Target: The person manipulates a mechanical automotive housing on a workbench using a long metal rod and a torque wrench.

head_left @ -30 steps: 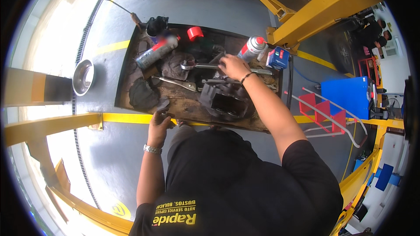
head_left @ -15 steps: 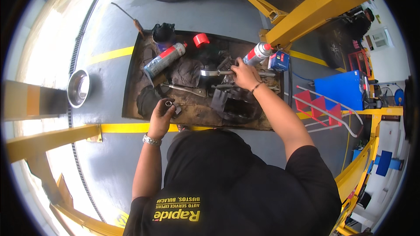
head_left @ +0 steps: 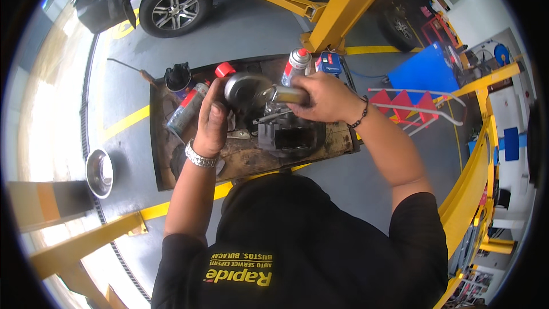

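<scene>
We see ratchet (head_left: 283, 94) higher than before | right hand (head_left: 329, 98) gripping it | left hand (head_left: 212, 121) at its head, fingers: can't tell

- The right hand (head_left: 329, 98) hides the handle end of the silver metal, round-headed wrench (head_left: 281, 94) from me.
- The wrench head covers the left hand's (head_left: 213, 121) fingertips; I can't tell whether they touch.
- The left forearm partly blocks my view of a dark bundle (head_left: 178, 163) toward the brown wooden surface's (head_left: 243, 157) near left corner.
- The dark grey car (head_left: 103, 0) runs off my top edge.

Vehicle repair workshop | dark car (head_left: 103, 0) | yellow lift post (head_left: 350, 8) | yellow floor line (head_left: 374, 50) | stained wooden worktop (head_left: 235, 163)
</scene>
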A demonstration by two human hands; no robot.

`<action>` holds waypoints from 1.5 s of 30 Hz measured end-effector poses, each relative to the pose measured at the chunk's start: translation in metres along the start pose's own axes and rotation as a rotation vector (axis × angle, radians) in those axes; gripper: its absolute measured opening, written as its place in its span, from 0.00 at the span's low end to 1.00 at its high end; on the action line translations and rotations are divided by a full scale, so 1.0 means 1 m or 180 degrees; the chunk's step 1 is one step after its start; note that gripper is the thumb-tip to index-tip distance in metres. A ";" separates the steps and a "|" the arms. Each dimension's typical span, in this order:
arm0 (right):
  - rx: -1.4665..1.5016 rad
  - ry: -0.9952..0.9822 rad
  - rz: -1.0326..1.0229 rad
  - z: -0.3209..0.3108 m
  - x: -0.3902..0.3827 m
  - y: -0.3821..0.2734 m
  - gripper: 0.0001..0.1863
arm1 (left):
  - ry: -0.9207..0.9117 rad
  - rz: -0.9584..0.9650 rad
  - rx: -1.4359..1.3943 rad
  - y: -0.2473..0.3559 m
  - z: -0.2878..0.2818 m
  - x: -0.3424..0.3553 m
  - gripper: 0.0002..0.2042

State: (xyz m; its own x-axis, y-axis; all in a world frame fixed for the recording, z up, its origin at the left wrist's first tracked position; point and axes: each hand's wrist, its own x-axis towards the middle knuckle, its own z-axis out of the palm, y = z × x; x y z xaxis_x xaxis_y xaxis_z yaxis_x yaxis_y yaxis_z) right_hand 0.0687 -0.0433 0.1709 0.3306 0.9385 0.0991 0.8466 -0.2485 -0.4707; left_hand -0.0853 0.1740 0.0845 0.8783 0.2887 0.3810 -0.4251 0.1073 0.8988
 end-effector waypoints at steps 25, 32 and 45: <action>-0.0958 -0.1284 0.0447 -0.031 -0.034 -0.044 0.15 | -0.0838 0.0006 0.0214 0.032 0.046 -0.026 0.41; -0.0719 -0.1437 0.0254 -0.028 -0.032 -0.038 0.14 | -0.0519 0.1362 0.1615 0.034 0.043 -0.028 0.38; -0.0379 -0.0968 0.0192 -0.057 -0.064 -0.040 0.26 | 0.0460 0.0689 0.0258 0.066 0.086 -0.039 0.34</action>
State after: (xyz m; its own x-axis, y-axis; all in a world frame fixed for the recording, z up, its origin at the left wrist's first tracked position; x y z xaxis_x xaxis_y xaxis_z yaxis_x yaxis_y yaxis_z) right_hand 0.0379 -0.1068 0.2336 0.2572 0.9453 -0.2006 0.8780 -0.3153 -0.3602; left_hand -0.1288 0.0884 0.1475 0.7262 0.4300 0.5365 -0.5756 -0.0466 0.8164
